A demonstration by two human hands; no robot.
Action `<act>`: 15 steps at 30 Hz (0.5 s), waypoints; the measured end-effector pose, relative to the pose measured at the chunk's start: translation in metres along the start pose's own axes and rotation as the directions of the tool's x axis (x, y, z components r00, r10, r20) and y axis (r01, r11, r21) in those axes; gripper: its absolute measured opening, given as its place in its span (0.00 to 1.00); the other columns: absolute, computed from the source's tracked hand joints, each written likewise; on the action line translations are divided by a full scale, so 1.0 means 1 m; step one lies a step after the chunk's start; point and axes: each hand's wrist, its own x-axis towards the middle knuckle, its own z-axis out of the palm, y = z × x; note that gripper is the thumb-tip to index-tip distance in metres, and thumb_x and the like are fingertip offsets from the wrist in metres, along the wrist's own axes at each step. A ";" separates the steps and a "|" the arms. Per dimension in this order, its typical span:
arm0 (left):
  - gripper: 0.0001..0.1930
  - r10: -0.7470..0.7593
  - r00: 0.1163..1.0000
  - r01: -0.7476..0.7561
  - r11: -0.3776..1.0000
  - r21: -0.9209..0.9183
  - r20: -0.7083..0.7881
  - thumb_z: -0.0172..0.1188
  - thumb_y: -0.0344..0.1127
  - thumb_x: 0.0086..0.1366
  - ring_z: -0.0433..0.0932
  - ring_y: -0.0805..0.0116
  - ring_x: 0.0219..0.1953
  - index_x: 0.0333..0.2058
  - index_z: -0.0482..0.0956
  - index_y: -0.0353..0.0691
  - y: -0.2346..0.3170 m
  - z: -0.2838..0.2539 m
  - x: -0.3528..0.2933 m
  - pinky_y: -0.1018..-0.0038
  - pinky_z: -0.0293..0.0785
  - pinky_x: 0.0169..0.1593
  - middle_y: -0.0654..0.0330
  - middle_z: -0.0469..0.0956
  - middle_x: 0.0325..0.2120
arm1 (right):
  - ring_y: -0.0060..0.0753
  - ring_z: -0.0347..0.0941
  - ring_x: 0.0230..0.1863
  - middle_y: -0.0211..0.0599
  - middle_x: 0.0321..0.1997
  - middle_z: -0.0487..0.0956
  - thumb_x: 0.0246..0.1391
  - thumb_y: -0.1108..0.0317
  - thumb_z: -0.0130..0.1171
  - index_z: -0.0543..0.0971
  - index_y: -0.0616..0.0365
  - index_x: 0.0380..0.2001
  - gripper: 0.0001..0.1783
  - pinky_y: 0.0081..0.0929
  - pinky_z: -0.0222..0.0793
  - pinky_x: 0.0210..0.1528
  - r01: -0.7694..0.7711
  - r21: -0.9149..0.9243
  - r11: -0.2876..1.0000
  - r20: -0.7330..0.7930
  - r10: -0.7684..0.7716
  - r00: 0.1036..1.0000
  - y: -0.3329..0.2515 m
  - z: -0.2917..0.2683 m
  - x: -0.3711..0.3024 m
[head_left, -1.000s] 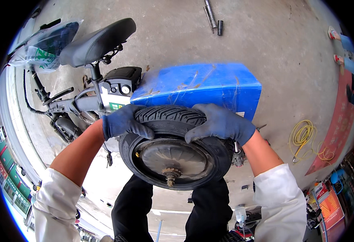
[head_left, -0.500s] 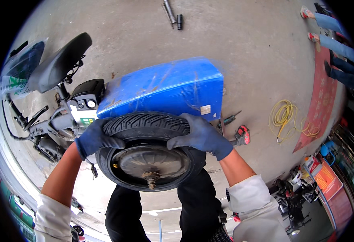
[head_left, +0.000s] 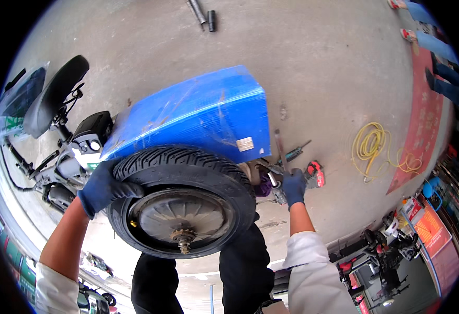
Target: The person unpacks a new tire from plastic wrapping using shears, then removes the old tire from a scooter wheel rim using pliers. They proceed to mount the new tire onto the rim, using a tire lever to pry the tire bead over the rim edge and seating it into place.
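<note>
**Wheel held by one hand, tool gripped by the other**

The gloved left hand (head_left: 103,186) clasps the tread of the wheel (head_left: 179,201), fingers curled over its upper left edge; the wheel stands tilted over the person's knees, hub and axle facing the camera, just in front of a blue box (head_left: 198,118); the gloved right hand (head_left: 294,187) is closed around a long metal tool (head_left: 280,152), beside a red drill (head_left: 314,174) on the floor (head_left: 318,68); a yellow hose (head_left: 371,146) lies coiled farther right.
</note>
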 end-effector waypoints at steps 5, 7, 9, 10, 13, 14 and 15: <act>0.38 0.201 0.978 -0.182 0.947 0.266 -0.046 0.76 0.40 0.47 0.75 0.60 0.50 0.55 0.69 0.32 -0.008 -0.008 -0.008 0.64 0.71 0.57 0.50 0.77 0.48 | 0.59 0.74 0.46 0.58 0.42 0.78 0.54 0.57 0.53 0.74 0.61 0.39 0.18 0.47 0.67 0.47 -0.034 -0.102 0.994 0.297 0.064 0.953 0.001 0.023 0.010; 0.36 0.036 0.998 -0.032 0.998 0.062 -0.054 0.75 0.37 0.49 0.76 0.60 0.50 0.55 0.69 0.32 0.005 -0.001 -0.011 0.65 0.71 0.57 0.49 0.78 0.46 | 0.59 0.74 0.43 0.57 0.38 0.78 0.55 0.60 0.53 0.74 0.63 0.35 0.15 0.47 0.67 0.45 0.090 -0.061 0.994 0.285 -0.069 0.956 0.016 0.019 0.013; 0.35 0.004 0.999 -0.004 1.000 0.006 -0.042 0.75 0.36 0.49 0.76 0.60 0.50 0.54 0.70 0.33 0.001 0.001 -0.008 0.65 0.70 0.58 0.50 0.78 0.46 | 0.58 0.74 0.39 0.56 0.35 0.78 0.56 0.61 0.52 0.73 0.64 0.33 0.14 0.47 0.67 0.42 0.235 -0.020 0.972 0.263 -0.221 0.939 0.031 0.011 0.007; 0.35 0.027 0.998 -0.023 0.997 0.078 -0.053 0.75 0.36 0.48 0.76 0.60 0.50 0.54 0.71 0.34 -0.004 0.000 -0.005 0.65 0.69 0.58 0.50 0.78 0.46 | 0.56 0.74 0.37 0.55 0.32 0.77 0.56 0.62 0.52 0.72 0.65 0.32 0.14 0.47 0.66 0.42 0.189 0.120 0.975 0.197 -0.210 0.958 0.034 0.006 0.003; 0.35 0.008 0.998 -0.001 0.992 0.123 -0.060 0.76 0.38 0.47 0.75 0.59 0.52 0.54 0.72 0.36 0.004 0.001 -0.004 0.66 0.68 0.59 0.50 0.78 0.47 | 0.35 0.69 0.23 0.39 0.22 0.70 0.60 0.64 0.50 0.68 0.64 0.31 0.12 0.38 0.67 0.29 -0.089 0.492 0.866 0.155 0.013 0.988 0.038 -0.025 -0.023; 0.36 -0.040 0.995 0.049 0.994 0.103 -0.086 0.76 0.39 0.46 0.75 0.59 0.52 0.54 0.72 0.36 -0.001 -0.005 -0.014 0.66 0.68 0.59 0.50 0.78 0.48 | 0.27 0.66 0.20 0.35 0.21 0.68 0.62 0.63 0.49 0.67 0.61 0.31 0.12 0.32 0.65 0.23 -0.151 0.583 0.798 0.231 0.015 0.973 -0.004 -0.058 -0.058; 0.37 -0.048 0.995 0.058 0.990 0.128 -0.082 0.77 0.42 0.44 0.75 0.59 0.52 0.54 0.73 0.38 -0.010 -0.011 -0.017 0.67 0.67 0.59 0.51 0.78 0.48 | 0.20 0.63 0.16 0.31 0.21 0.66 0.64 0.62 0.48 0.66 0.59 0.32 0.12 0.25 0.63 0.17 -0.211 0.658 0.723 0.288 0.017 0.957 -0.057 -0.110 -0.099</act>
